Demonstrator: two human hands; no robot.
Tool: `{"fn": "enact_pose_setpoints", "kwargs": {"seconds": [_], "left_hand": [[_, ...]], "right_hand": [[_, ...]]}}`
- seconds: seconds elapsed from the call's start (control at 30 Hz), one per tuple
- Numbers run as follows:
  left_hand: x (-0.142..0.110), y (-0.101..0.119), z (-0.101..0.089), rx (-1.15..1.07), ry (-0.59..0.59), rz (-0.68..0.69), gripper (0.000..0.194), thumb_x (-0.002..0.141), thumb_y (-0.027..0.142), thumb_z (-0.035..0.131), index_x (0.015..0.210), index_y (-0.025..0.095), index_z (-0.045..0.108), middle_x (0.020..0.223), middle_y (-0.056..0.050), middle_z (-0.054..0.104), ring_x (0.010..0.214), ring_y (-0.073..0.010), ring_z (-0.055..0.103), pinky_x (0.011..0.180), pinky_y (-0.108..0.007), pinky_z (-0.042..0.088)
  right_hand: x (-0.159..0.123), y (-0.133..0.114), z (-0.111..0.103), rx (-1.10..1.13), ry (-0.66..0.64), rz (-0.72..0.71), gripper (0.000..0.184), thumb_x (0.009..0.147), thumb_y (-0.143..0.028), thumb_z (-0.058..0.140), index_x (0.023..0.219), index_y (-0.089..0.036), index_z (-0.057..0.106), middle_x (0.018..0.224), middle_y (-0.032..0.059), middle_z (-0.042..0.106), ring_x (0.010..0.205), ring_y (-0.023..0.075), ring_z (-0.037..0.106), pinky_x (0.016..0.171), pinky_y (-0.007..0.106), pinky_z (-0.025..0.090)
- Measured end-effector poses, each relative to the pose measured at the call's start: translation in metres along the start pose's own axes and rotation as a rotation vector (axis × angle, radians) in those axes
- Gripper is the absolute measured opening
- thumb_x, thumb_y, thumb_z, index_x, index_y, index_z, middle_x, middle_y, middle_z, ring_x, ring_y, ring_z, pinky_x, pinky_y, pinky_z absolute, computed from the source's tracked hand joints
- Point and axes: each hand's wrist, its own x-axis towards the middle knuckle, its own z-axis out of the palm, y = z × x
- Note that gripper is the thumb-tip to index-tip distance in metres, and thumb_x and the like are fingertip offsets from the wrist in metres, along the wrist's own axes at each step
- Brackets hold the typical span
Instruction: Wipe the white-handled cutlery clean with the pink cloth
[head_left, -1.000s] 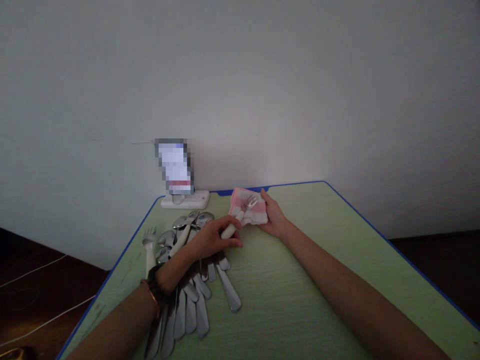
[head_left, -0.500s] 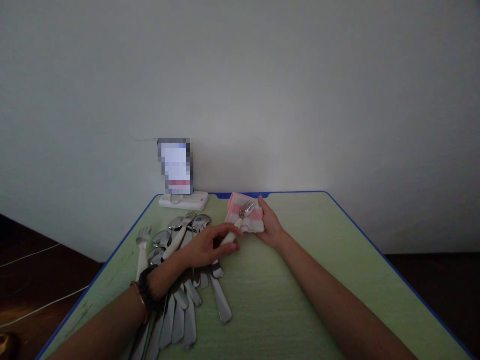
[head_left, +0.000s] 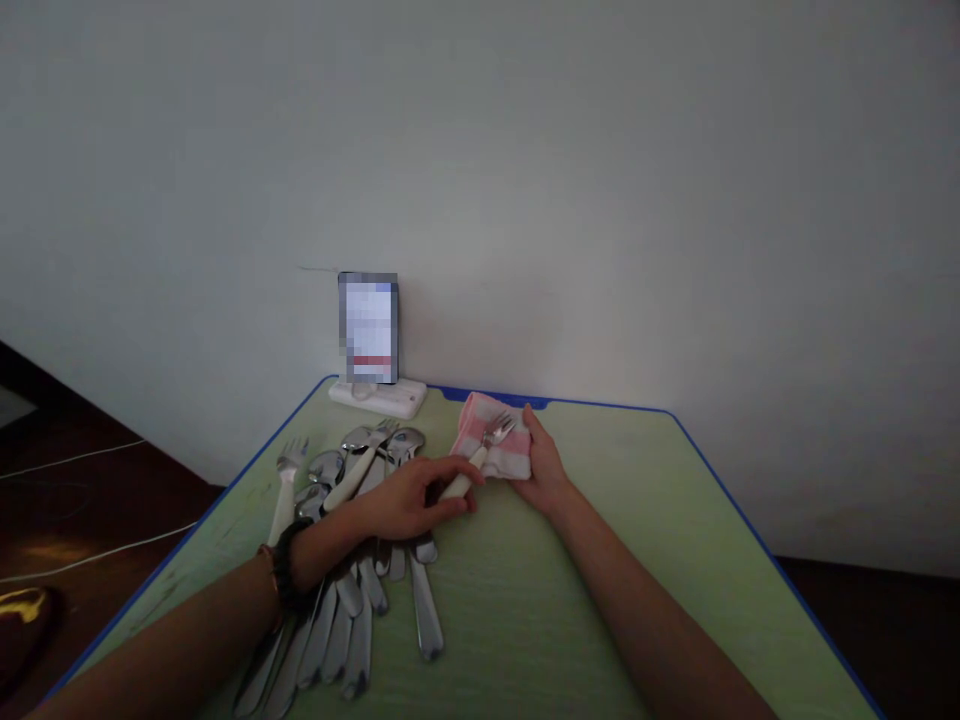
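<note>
My left hand (head_left: 412, 497) is closed on the pale handle of a small fork (head_left: 466, 478). The fork's metal tines lie over a folded pink-and-white cloth (head_left: 514, 462). From the right, my right hand (head_left: 546, 468) grips that cloth, its thumb along the right edge and the other fingers hidden beneath. Under and around my left wrist spreads a pile of metal spoons and other cutlery (head_left: 337, 625), partly covered by the arm. A second white-handled fork (head_left: 352, 480) rests on the pile, and another fork (head_left: 286, 490) lies at its left side.
A phone (head_left: 370, 325) with a blurred screen stands in a white base (head_left: 379, 396) at the table's back left. The green table (head_left: 630, 480) has a blue rim and meets a grey wall (head_left: 600, 200). White cables run along the dark floor at left.
The view has tilted and shifted slightly. Both hands keep hold of the fork and the cloth, with little movement between them.
</note>
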Motion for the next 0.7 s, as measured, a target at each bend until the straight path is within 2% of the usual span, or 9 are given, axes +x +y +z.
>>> {"fn": "enact_pose_setpoints", "kwargs": {"seconds": [0.1,0.23,0.47,0.53,0.6,0.7], "left_hand": [[0.000,0.000,0.000,-0.012,-0.040,0.029,0.033,0.082,0.027,0.050,0.113,0.018,0.048,0.093,-0.002,0.063,0.058,-0.0078,0.047,0.056,-0.019,0.037],[-0.001,0.003,-0.001,0.067,-0.020,0.048,0.043,0.078,0.020,0.053,0.119,0.021,0.042,0.100,-0.002,0.062,0.069,-0.0111,0.053,0.065,-0.021,0.041],[-0.002,0.002,0.001,0.156,-0.054,0.030,0.057,0.078,0.015,0.051,0.130,0.024,0.033,0.108,-0.001,0.061,0.058,-0.0081,0.049,0.060,-0.020,0.040],[-0.002,0.000,0.003,0.179,-0.062,0.022,0.057,0.080,0.019,0.052,0.133,0.024,0.031,0.101,-0.001,0.063,0.058,-0.0085,0.050,0.060,-0.021,0.040],[-0.002,-0.003,0.006,0.230,-0.053,0.006,0.054,0.082,0.025,0.052,0.133,0.023,0.034,0.083,0.001,0.063,0.058,-0.0100,0.050,0.059,-0.021,0.039],[-0.001,-0.006,0.009,0.288,-0.034,-0.025,0.052,0.083,0.034,0.053,0.132,0.022,0.037,0.065,0.004,0.054,0.057,-0.0111,0.048,0.057,-0.021,0.036]], "right_hand": [[0.001,-0.001,-0.001,0.020,0.004,-0.004,0.049,0.091,-0.044,0.025,0.084,-0.013,0.063,0.074,0.0084,0.070,0.078,0.0208,0.065,0.080,0.037,0.049],[0.002,-0.003,-0.004,0.053,0.019,0.007,0.049,0.090,-0.044,0.025,0.083,-0.013,0.062,0.072,0.0079,0.069,0.079,0.0206,0.065,0.082,0.037,0.048],[0.006,-0.003,-0.009,0.098,0.006,0.016,0.051,0.090,-0.047,0.026,0.090,-0.011,0.062,0.079,0.0091,0.070,0.079,0.0199,0.065,0.084,0.037,0.047],[0.007,-0.003,-0.010,0.096,0.019,0.036,0.052,0.090,-0.047,0.024,0.089,-0.011,0.062,0.078,0.0093,0.070,0.078,0.0198,0.065,0.084,0.037,0.047],[0.007,-0.003,-0.010,0.091,0.026,0.050,0.052,0.090,-0.047,0.025,0.089,-0.011,0.062,0.078,0.0092,0.070,0.079,0.0197,0.066,0.084,0.037,0.047],[0.007,-0.002,-0.011,0.090,0.018,0.046,0.050,0.089,-0.047,0.025,0.093,-0.012,0.061,0.081,0.0089,0.070,0.080,0.0200,0.066,0.084,0.039,0.048]]}}
